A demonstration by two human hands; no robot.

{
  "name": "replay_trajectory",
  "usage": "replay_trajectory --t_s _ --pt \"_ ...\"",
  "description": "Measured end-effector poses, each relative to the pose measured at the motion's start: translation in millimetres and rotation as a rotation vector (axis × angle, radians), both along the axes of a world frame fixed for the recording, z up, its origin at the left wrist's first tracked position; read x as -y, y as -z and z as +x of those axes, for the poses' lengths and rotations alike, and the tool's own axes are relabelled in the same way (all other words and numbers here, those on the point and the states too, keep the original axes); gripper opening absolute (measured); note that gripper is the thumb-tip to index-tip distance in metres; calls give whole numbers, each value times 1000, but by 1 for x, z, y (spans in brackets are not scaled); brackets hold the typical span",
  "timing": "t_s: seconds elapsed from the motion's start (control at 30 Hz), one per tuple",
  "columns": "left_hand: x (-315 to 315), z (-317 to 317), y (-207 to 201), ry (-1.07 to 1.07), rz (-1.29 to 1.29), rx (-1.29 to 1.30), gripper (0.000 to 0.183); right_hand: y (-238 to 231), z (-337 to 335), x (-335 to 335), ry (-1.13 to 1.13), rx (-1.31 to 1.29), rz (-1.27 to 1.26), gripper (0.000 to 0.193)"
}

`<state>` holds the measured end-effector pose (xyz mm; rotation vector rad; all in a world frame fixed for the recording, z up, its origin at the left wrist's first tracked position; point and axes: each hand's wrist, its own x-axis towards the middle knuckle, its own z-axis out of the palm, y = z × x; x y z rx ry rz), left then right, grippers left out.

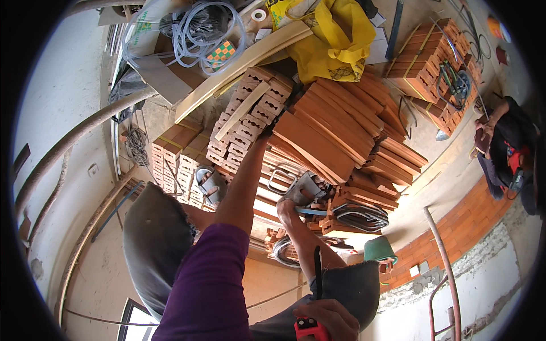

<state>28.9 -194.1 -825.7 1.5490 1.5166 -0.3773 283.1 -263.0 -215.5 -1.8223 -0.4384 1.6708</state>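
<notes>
My left arm, in a purple sleeve, stretches forward over the brick piles. My left hand (265, 136) is down at the gap between the pale hollow bricks (250, 116) and the flat orange clay slabs (313, 145); its fingers are in shadow and hidden. A narrow wooden strip (243, 111) lies across the hollow bricks. Low in the picture, near my knee, my right hand (333, 319) is closed round a red and black tool (310, 328), whose kind I cannot make out. A black bar (317, 273) stands up just beyond this hand.
My sandalled feet (210, 184) rest among the bricks. Long boards (244, 68), a coiled clear hose (199, 34) and a yellow bag (333, 42) lie beyond. Strapped bricks (429, 51) stand far right, near another person (512, 142). A green bucket (380, 249) and metal bar (443, 256) are at right.
</notes>
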Motion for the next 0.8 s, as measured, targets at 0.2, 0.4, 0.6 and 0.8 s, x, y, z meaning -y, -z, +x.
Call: replay_trajectory --t_s 0.2,0.4,0.6,0.8 --pt "4 1 -7 -3 -34 6 65 -1 -5 -1 -61 1 -24 36" --pt "8 -7 -13 1 -99 -16 66 -2 -22 -6 -93 -45 -165 36" --pt "15 -13 -8 50 -254 -29 67 9 -46 14 -17 -64 -218 38" --pt "49 -4 -52 -50 -159 -35 64 25 -75 38 39 -87 -199 45"
